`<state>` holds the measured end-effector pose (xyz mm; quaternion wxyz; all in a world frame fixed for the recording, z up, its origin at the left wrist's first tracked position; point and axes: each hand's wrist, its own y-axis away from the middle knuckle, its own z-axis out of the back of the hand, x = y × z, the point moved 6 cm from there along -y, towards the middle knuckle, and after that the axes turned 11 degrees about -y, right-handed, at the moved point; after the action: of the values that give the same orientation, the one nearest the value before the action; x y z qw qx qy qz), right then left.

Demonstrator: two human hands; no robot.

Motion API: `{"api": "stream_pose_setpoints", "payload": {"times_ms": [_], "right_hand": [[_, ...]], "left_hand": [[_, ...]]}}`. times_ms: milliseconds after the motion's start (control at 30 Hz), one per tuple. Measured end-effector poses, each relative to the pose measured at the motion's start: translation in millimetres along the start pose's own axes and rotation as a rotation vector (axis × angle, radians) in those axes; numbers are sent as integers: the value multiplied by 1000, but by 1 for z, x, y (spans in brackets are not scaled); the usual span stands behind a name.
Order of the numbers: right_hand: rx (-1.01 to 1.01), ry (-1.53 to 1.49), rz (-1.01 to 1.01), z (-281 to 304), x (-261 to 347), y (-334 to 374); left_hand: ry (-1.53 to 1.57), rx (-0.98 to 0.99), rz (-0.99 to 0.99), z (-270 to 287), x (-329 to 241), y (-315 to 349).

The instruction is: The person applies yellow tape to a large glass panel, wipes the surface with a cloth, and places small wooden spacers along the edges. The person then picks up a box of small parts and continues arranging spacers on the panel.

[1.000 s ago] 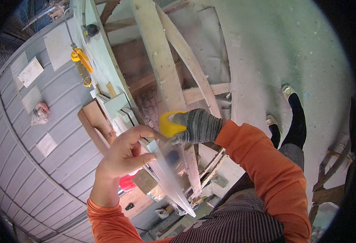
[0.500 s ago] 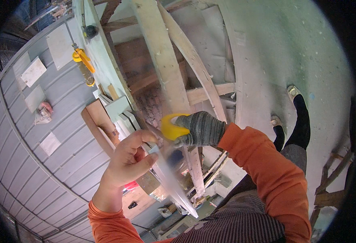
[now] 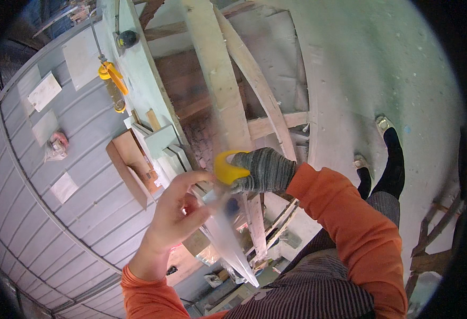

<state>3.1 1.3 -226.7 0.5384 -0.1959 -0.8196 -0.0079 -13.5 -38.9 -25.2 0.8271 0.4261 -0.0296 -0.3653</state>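
My bare left hand (image 3: pixel 177 210) grips the upper end of a long pale strip (image 3: pixel 230 247) between thumb and fingers. That strip slants down toward my waist, with its narrow tip (image 3: pixel 255 282) near my striped apron, and its upper part is smeared by motion. In my right hand (image 3: pixel 265 171), which wears a grey knitted glove with bare fingertips, is a smooth yellow curved piece (image 3: pixel 229 167); I cannot tell its exact kind. The yellow piece is close beside my left fingertips at the strip's upper end. Blur hides whether it touches the strip.
Pale wooden beams (image 3: pixel 220 74) stand ahead. On the left, a yellow caulking gun (image 3: pixel 114 87) and an open cardboard box (image 3: pixel 132 159) lie by a ribbed grey surface (image 3: pixel 100 212). A person's legs and shoes (image 3: pixel 383 125) show at the right.
My left hand has shifted slightly right, its fingers now nearer the yellow piece. The right hand has hardly moved. The caulking gun and beams appear slightly shifted in view.
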Motion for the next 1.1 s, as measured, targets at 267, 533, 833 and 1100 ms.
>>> {"api": "stream_pose_setpoints", "payload": {"times_ms": [267,533,833,1100], "right_hand": [[-55,-84,40,10,6,2],[-47,27,6,14,5,10],[-70,95,34,15,1,11],[9,13,-37,20,16,10]], "left_hand": [[-268,-668,-154,-27,14,74],[-676,-445,-202,-66,23,73],[-605,-469,-10,-86,38,82],[-465,-584,-28,-89,32,94]]}}
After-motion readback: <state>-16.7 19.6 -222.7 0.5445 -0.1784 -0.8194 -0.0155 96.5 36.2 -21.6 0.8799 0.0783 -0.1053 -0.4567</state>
